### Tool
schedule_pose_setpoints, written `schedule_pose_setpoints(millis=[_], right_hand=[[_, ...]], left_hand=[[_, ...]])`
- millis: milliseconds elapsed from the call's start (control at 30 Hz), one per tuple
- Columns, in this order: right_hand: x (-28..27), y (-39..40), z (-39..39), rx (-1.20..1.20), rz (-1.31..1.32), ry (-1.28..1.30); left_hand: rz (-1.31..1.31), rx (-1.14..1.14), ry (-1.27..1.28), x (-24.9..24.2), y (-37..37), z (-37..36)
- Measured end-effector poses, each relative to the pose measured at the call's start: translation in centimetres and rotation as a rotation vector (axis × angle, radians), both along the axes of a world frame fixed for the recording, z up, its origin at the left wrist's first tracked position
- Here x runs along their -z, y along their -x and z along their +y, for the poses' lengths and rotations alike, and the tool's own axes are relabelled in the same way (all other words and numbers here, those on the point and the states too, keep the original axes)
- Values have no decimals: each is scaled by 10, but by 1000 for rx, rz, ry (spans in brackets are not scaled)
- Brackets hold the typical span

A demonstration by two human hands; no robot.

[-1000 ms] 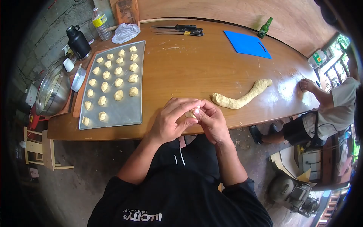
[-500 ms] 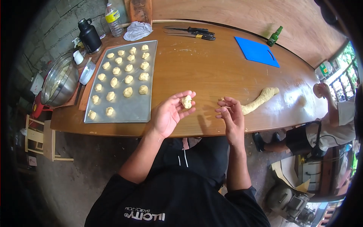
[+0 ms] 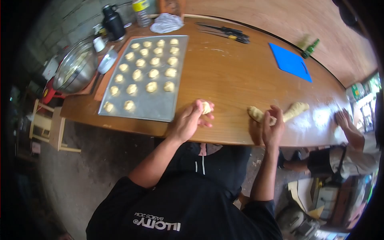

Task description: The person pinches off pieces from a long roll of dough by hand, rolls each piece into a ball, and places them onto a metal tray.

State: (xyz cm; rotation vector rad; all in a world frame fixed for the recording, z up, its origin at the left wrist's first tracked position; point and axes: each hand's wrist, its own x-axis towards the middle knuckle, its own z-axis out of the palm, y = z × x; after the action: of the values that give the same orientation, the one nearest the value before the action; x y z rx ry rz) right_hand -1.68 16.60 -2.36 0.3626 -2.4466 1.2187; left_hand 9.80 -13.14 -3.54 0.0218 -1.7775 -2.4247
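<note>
My left hand (image 3: 191, 122) is closed lightly round a small lump of dough (image 3: 206, 107), held above the table's front edge between thumb and fingers. Farther right, my right hand (image 3: 273, 130) has its fingers curled at a long dough roll (image 3: 296, 111). The hand covers the roll's middle; its rounded left end shows beside the fingers, and a pale bit of dough appears between them. Left of my hands, a metal baking tray (image 3: 150, 108) carries several dough lumps in rows.
A steel bowl (image 3: 76, 74), black flask (image 3: 113, 24), plastic bottle (image 3: 141, 16) and crumpled cloth (image 3: 167, 23) stand left and back. Knives (image 3: 232, 34), a blue cutting board (image 3: 290, 62) and green bottle (image 3: 311, 49) lie behind. At right, another person's hand (image 3: 345, 119) rests by floury patches.
The view has shifted, so table items appear farther right. My right hand has moved right along the dough roll, curling its fingers. My left fingers have closed more round the dough lump.
</note>
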Motion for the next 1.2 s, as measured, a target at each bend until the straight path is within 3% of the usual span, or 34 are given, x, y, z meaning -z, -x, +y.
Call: schedule_pose_setpoints(millis=[100, 167, 300, 433, 500, 567, 667, 800, 867, 900, 967, 1067, 1200], right_hand=[[45, 14, 11, -34, 81, -45], [44, 13, 11, -47, 29, 38], [52, 19, 17, -69, 23, 107], [47, 16, 16, -65, -8, 105], [47, 16, 17, -67, -25, 125], [49, 17, 16, -71, -43, 151], [54, 20, 19, -72, -32, 175], [56, 21, 21, -74, -25, 161], [55, 21, 21, -71, -25, 155], [54, 21, 20, -63, -44, 167], [55, 20, 20, -52, -64, 179], [55, 21, 19, -67, -23, 206], [50, 18, 18, -53, -8, 150]], left_hand=[[-44, 160, -249, 12, -1, -16], [-31, 73, -157, 6, -6, -15], [-29, -128, -325, -18, -19, -14], [112, -66, -450, -4, -34, -37], [144, -86, -358, -11, -42, -50], [169, -291, 369, -31, -50, -62], [161, -457, 717, -48, -63, -92], [-53, -578, 778, -44, -76, -132], [-193, -511, 1006, -43, -80, -144], [-195, -509, 1005, -40, -80, -147], [23, -533, 1244, -34, -79, -152], [73, -514, 1300, -22, -78, -153], [58, -508, 1161, -42, -83, -146]])
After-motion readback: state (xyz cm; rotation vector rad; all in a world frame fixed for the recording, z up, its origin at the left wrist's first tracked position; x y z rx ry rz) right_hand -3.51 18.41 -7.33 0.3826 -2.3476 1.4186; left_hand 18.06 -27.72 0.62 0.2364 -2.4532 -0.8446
